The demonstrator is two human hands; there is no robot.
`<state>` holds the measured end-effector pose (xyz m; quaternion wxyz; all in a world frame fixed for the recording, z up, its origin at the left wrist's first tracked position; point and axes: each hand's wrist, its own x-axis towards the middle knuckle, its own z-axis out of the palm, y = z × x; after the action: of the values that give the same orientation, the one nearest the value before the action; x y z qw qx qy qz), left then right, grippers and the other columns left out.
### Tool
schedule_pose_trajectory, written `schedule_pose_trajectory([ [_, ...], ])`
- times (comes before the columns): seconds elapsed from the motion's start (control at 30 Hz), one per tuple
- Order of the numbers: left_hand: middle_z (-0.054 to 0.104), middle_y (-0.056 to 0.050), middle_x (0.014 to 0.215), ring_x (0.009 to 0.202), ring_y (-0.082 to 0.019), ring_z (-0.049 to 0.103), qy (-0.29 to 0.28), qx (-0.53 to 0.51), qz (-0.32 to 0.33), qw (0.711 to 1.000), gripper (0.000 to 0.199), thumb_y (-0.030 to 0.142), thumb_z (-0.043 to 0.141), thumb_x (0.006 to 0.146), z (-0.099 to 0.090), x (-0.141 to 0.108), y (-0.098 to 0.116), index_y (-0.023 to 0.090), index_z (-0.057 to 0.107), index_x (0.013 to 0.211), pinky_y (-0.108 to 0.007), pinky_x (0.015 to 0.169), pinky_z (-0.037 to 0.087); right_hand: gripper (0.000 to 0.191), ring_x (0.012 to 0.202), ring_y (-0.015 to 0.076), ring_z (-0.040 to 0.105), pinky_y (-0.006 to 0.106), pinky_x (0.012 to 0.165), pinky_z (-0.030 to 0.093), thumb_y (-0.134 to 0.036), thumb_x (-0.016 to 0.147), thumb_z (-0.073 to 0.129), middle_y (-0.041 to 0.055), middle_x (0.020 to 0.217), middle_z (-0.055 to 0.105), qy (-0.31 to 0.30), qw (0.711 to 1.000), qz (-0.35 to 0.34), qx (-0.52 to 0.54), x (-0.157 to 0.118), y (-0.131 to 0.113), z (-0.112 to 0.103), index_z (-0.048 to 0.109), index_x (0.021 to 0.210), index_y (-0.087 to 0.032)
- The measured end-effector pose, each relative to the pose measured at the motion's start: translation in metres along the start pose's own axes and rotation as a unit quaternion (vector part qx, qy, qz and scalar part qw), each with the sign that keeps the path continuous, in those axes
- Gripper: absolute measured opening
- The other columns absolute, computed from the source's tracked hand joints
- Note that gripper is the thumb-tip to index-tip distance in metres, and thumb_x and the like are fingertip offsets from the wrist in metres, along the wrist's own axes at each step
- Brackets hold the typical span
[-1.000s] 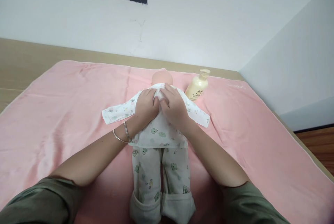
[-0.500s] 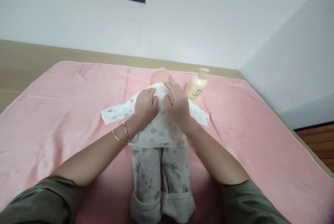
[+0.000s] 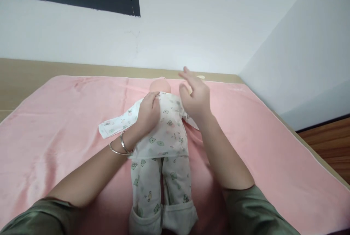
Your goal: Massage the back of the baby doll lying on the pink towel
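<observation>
A baby doll (image 3: 169,136) in a white printed top and matching trousers with turned-up cuffs lies stretched out, its bald head (image 3: 160,85) at the far end. Its face does not show. My left hand (image 3: 149,112) rests flat on the doll's upper body near one shoulder, holding nothing. Raised above the opposite shoulder, my right hand (image 3: 196,94) is off the cloth, slightly blurred, with its fingers apart and nothing in them. Behind it stands a pale yellow pump bottle (image 3: 201,77), mostly hidden except for the pump top and a small patch.
A pink blanket (image 3: 259,147) lies under the doll on a light wooden surface (image 3: 24,69). White walls (image 3: 205,19) rise at the back and right, with a dark window frame (image 3: 120,1) at upper left. Brown wood panelling (image 3: 328,143) shows at the right edge.
My right hand has lifted off the doll's upper body and moved right, now covering most of the bottle. My left hand stays on the doll. The view has tilted up slightly.
</observation>
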<state>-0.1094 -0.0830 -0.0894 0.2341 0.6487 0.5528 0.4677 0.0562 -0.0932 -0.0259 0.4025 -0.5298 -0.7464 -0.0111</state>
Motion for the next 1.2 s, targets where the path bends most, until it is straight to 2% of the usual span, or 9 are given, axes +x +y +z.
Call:
schedule_pose_trajectory([
  [0.13,0.061,-0.011,0.146,0.14,-0.023,0.054,-0.064,-0.189,-0.02,0.98,0.045,0.04,0.032,0.104,0.022,0.012,0.048,0.019,0.063,0.129,-0.041,0.12,0.043,0.057,0.155,0.0305,0.034,0.065,0.123,0.03,-0.026,0.099,0.028,0.007,0.165,0.039,0.057,0.996,0.043,-0.055,0.019,0.033,-0.021,0.045,0.153,-0.022],
  [0.23,0.052,-0.013,0.154,0.148,-0.025,0.047,-0.141,-0.342,-0.152,0.916,0.057,0.051,0.022,0.104,0.043,0.039,0.074,0.019,0.058,0.135,-0.042,0.119,0.043,0.058,0.158,0.031,0.025,0.066,0.125,0.024,-0.029,0.099,0.032,0.0104,0.168,0.033,0.042,0.994,0.066,-0.082,0.026,0.055,-0.021,0.042,0.155,-0.018],
  [0.37,0.041,-0.016,0.162,0.153,-0.024,0.038,-0.16,-0.454,-0.246,0.841,0.066,0.053,0.013,0.103,0.062,0.07,0.094,0.017,0.046,0.147,-0.04,0.118,0.044,0.06,0.16,0.0323,0.017,0.061,0.129,0.017,-0.03,0.098,0.04,0.018,0.17,0.025,-0.014,0.99,0.099,-0.102,0.027,0.068,-0.008,0.04,0.154,-0.01],
  [0.5,0.05,-0.022,0.152,0.141,-0.027,0.054,-0.171,-0.52,-0.26,0.795,0.066,0.05,0.013,0.104,0.069,0.078,0.101,0.011,0.043,0.147,-0.042,0.112,0.051,0.055,0.158,0.0352,0.022,0.063,0.128,0.015,-0.029,0.1,0.039,0.023,0.166,0.032,-0.03,0.987,0.115,-0.11,0.026,0.069,0.005,0.045,0.149,-0.005],
  [0.67,0.058,-0.022,0.14,0.132,-0.03,0.061,-0.171,-0.534,-0.28,0.779,0.062,0.05,0.022,0.104,0.07,0.076,0.107,0.009,0.047,0.143,-0.043,0.109,0.054,0.039,0.136,0.0311,0.054,0.061,0.127,0.02,-0.028,0.101,0.036,0.0189,0.135,0.067,-0.003,0.991,0.066,-0.121,0.024,0.075,0.009,0.066,0.119,-0.01],
  [0.77,0.056,-0.023,0.142,0.134,-0.03,0.059,-0.174,-0.551,-0.291,0.763,0.063,0.05,0.023,0.104,0.069,0.079,0.109,0.007,0.044,0.145,-0.042,0.11,0.053,0.037,0.122,0.0289,0.063,0.059,0.127,0.022,-0.029,0.101,0.037,0.0159,0.12,0.072,0.02,0.989,0.063,-0.133,0.023,0.076,0.01,0.066,0.116,-0.013],
  [1.0,0.055,-0.021,0.147,0.142,-0.029,0.053,-0.155,-0.546,-0.292,0.77,0.062,0.053,0.03,0.103,0.057,0.067,0.101,0.01,0.049,0.143,-0.039,0.114,0.05,0.043,0.133,0.0363,0.056,0.062,0.125,0.023,-0.028,0.1,0.037,0.0241,0.123,0.07,0.019,0.977,0.104,-0.187,0.033,0.063,0.017,0.066,0.118,-0.003],
  [1.1,0.052,-0.021,0.151,0.149,-0.027,0.045,-0.151,-0.513,-0.315,0.784,0.06,0.049,0.032,0.102,0.039,0.042,0.098,0.009,0.05,0.142,-0.037,0.122,0.042,0.046,0.134,0.0378,0.055,0.062,0.124,0.024,-0.031,0.1,0.038,0.0264,0.128,0.068,0.0,0.972,0.112,-0.205,0.037,0.058,0.017,0.065,0.122,0.0],
  [1.2,0.048,-0.02,0.156,0.151,-0.026,0.041,-0.153,-0.484,-0.316,0.802,0.059,0.044,0.034,0.1,0.015,0.02,0.095,0.009,0.048,0.145,-0.039,0.125,0.039,0.059,0.145,0.0422,0.044,0.063,0.124,0.022,-0.04,0.1,0.043,0.0323,0.144,0.056,-0.038,0.964,0.12,-0.233,0.035,0.058,0.018,0.056,0.134,0.005],
])
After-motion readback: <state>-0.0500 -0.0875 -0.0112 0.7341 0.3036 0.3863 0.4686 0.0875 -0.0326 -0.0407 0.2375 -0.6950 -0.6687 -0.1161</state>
